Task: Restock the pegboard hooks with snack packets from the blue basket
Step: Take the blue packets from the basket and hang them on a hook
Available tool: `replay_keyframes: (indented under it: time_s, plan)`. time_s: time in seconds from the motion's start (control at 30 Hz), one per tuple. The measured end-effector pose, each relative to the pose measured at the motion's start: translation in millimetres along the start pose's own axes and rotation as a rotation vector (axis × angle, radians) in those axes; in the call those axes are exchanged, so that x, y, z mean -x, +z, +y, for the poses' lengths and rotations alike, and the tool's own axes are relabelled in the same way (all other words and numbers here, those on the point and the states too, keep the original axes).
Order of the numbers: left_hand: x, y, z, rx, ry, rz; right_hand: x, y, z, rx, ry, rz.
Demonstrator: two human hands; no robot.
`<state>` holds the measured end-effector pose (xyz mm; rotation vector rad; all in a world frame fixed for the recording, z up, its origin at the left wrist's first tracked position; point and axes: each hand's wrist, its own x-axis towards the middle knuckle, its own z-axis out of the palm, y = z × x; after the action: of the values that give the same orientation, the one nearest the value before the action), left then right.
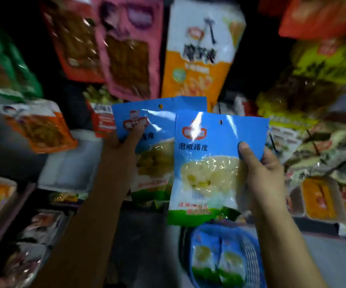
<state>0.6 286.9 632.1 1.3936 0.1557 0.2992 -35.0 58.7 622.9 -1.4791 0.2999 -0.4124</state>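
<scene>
Head cam, dim and blurred w/ motion, looks down at two bare forearms raised toward a wall of hanging snack packs. Far left: an orange packet hangs tilted, w/ shelf trays of goods below it. Upper centre-left: a pink packet, and beside it a white-and-orange packet, both hanging above the hands. Left hand grips a blue packet near its top left, thumb pressed across the front, fingers hidden behind. Just right, overlapping its edge, a second blue packet is pinched by the right hand at its right side, thumb on the front, fingers curled behind. Both packs are upright, hang holes at the top edge; the front one's slot shows as a small dark mark. No hook is clearly visible for either pack; too dark to tell. Bottom right: the blue basket sits low beside the right forearm, w/ more of the same blue packs inside. Far right: green-yellow and orange packs crowd the display. Judgement: the step is hanging a pack. To do it well, keep the pack flat, line its hole up w/ the hook tip, slide it fully back, one pack at a time, and avoid knocking neighbours.
</scene>
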Motion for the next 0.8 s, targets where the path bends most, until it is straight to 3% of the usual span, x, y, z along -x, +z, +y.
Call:
replay_keyframes:
  time_s: [0.17,0.43,0.57,0.8]
  plan:
    - [-57.3,-48.0,79.3,-0.007,0.179,0.054,-11.1,93.5,-63.9,-0.116,-0.126,-0.111]
    - [-142.5,-91.2,185.5,0.149,0.353,-0.134,-19.6,206.2,-134.6,-0.111,-0.334,-0.024]
    - [-172.9,-80.3,220.4,0.175,0.425,-0.216,-35.4,232.1,-166.7,-0.096,-0.468,0.011]
    - [-201.7,-44.7,256.3,0.259,0.435,-0.287,-74.6,242.8,-220.4,-0.071,-0.616,-0.091]
